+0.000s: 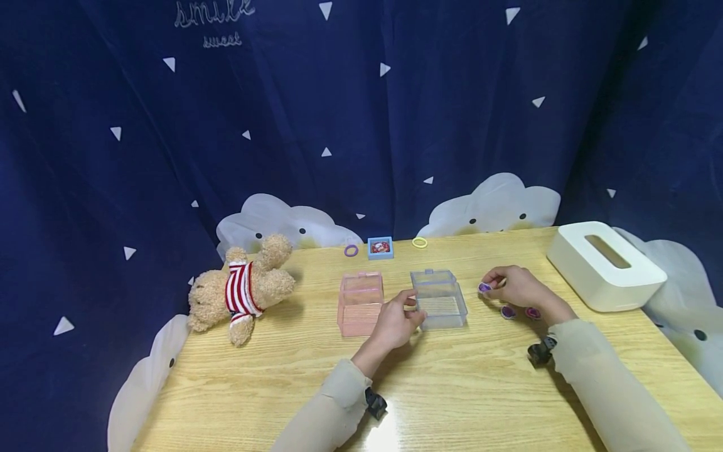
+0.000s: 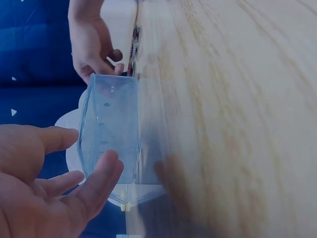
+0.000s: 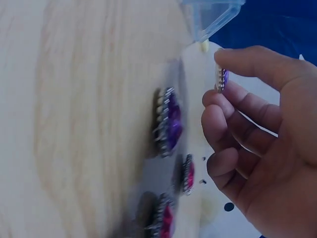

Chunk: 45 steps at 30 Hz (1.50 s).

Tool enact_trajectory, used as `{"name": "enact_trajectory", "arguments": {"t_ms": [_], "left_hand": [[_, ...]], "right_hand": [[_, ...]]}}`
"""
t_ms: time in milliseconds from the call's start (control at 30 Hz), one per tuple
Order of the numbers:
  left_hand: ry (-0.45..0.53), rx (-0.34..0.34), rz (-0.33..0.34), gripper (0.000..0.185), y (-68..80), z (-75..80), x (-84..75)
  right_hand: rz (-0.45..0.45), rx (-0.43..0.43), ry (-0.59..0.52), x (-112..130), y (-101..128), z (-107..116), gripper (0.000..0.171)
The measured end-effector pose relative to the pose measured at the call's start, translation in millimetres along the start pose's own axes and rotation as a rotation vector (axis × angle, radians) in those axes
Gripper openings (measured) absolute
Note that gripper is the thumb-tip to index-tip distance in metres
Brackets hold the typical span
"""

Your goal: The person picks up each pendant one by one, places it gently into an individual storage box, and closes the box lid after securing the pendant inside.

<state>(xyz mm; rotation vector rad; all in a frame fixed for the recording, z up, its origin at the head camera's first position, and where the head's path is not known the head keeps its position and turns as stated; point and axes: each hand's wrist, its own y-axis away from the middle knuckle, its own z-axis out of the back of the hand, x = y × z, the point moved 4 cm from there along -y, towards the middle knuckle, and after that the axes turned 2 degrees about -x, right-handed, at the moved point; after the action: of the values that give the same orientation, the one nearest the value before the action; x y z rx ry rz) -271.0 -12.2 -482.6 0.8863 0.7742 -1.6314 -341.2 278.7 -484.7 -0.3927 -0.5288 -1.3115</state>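
My right hand [image 1: 516, 289] pinches a purple gem button [image 3: 222, 79] with a beaded metal rim between thumb and fingertips, above the table. Below that hand lie another purple gem button [image 3: 173, 121] and two red gem buttons, one farther off [image 3: 189, 174] and one nearer [image 3: 165, 220]. A clear blue plastic box [image 1: 443, 321] stands with its lid raised, left of my right hand. My left hand [image 1: 395, 320] is at the box's left side, its fingers and thumb spread loosely along the wall. In the left wrist view its fingertips overlap the box.
A pink clear box [image 1: 360, 326] with raised lid stands left of the blue one. Behind are a purple ring [image 1: 351, 250], a small blue frame [image 1: 380, 255] and a yellow ring [image 1: 420, 242]. A teddy bear [image 1: 240, 292] lies left; a white tissue box [image 1: 599, 289] stands right.
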Motion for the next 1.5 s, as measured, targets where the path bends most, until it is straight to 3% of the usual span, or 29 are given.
{"name": "enact_trajectory", "arguments": {"t_ms": [533, 1167, 1500], "left_hand": [[-0.013, 0.011, 0.016, 0.057, -0.3, -0.5, -1.8], [-0.016, -0.007, 0.019, 0.057, -2.3, -0.8, -2.1], [0.002, -0.011, 0.017, 0.057, -1.3, 0.1, -2.8]], "right_hand": [[0.165, -0.035, -0.064, 46.5, 8.0, 11.6, 0.024], [0.299, 0.115, -0.045, 83.1, 5.3, -20.4, 0.017], [0.303, 0.183, -0.008, 90.3, 4.9, -31.2, 0.020]]}}
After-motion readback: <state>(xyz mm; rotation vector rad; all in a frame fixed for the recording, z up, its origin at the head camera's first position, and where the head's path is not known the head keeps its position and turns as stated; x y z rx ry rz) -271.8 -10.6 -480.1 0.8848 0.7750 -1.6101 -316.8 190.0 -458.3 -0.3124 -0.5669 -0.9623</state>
